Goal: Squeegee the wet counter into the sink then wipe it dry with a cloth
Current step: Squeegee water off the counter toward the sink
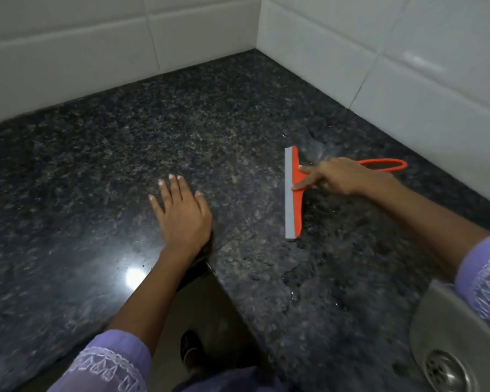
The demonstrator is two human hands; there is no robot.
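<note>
Your right hand [334, 176] is on the orange squeegee [293, 190], which lies on the dark granite surface [153, 123] close to the right-hand tiled wall [408, 66]. Two straight fingers [304, 184] press on the orange head just behind the grey blade, while the looped handle [385, 165] sticks out past your wrist towards the wall; whether the other fingers curl round the handle you cannot tell from here, so count this grip as a press, not a firm hold. Your left hand [181, 210] lies flat and open on the surface near its inner corner edge, holding nothing.

Water shows as a sheen behind the blade near the wall and as a trail of puddles [292, 281] running towards the steel sink [447, 329] at the lower right. The blade seems to face away from the sink, so turn it before you pull. Take the handle properly, tilt the squeegee so only the rubber edge meets the stone, and keep even pressure along its whole length. Start hard against the wall, draw in one steady stroke towards the sink, and overlap each pass. Keep your left hand braced but off the wet path. No cloth is in view; you need to fetch one for the drying.
</note>
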